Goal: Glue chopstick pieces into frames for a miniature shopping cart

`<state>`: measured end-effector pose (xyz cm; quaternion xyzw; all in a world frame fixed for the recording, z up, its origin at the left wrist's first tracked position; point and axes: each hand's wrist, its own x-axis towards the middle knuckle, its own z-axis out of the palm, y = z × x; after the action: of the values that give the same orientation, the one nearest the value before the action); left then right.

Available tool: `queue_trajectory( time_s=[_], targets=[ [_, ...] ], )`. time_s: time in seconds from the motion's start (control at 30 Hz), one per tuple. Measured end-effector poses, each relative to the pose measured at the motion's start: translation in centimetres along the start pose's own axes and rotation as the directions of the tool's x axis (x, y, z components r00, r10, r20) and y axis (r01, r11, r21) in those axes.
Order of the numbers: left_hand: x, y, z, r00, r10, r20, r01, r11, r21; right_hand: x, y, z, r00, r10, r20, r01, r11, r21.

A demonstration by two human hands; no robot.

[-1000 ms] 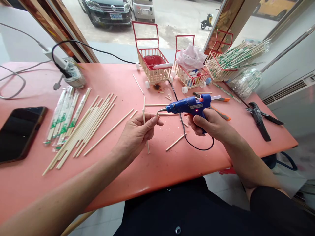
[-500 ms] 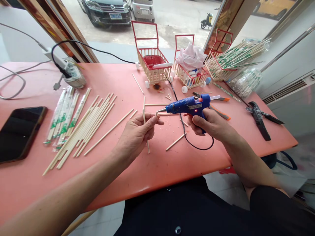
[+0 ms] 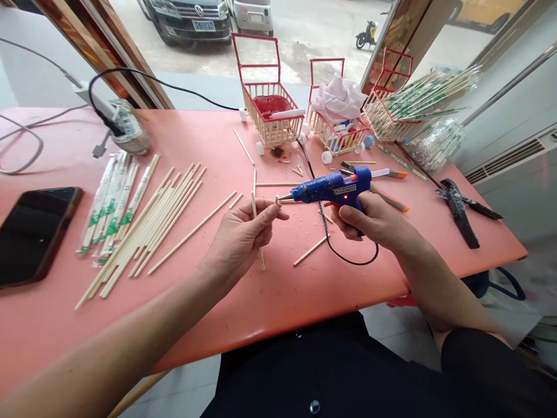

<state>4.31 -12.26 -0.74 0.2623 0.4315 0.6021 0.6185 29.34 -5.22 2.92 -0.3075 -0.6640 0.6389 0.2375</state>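
My left hand (image 3: 243, 232) is closed on short wooden sticks (image 3: 255, 206), one upright and one small piece pinched at the fingertips. A blue hot glue gun (image 3: 333, 187) sits in my right hand (image 3: 369, 219), which grips its handle. The metal nozzle touches the tip of the small piece held by the left fingers. The gun's black cord (image 3: 348, 258) loops over the pink table (image 3: 278, 290) below it.
Loose and wrapped chopsticks (image 3: 143, 220) lie at the left, beside a black phone (image 3: 32, 232). Three small stick carts (image 3: 272, 116) stand at the back. Black cutters (image 3: 459, 212) and an orange-handled tool (image 3: 389, 200) lie at the right. A power strip (image 3: 98, 104) with cables is at the back left.
Both hands and the glue gun stay almost still; the view has shifted slightly.
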Motion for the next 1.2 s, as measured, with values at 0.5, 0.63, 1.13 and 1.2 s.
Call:
queue_trajectory(
  time_s=[0.5, 0.63, 1.13, 1.2],
  targets=[
    [0.12, -0.50, -0.47, 0.999, 0.016, 0.031, -0.017, 0.999, 0.041, -0.20, -0.47, 0.11, 0.998, -0.042, -0.053, 0.040, 0.999, -0.033],
    [0.09, -0.53, -0.47, 0.999, 0.024, 0.039, -0.025, 0.999, 0.030, -0.16, -0.51, 0.10, 0.996, -0.068, -0.053, 0.063, 0.995, -0.075],
    [0.02, -0.40, -0.35, 0.999, 0.009, 0.047, -0.009, 1.000, 0.001, -0.18, -0.43, -0.05, 0.997, -0.067, -0.033, 0.065, 0.996, -0.064],
    [-0.01, -0.39, -0.36, 0.999, 0.010, 0.052, -0.011, 1.000, 0.003, -0.18, -0.39, -0.03, 0.997, -0.075, -0.030, 0.073, 0.995, -0.064]
  ],
)
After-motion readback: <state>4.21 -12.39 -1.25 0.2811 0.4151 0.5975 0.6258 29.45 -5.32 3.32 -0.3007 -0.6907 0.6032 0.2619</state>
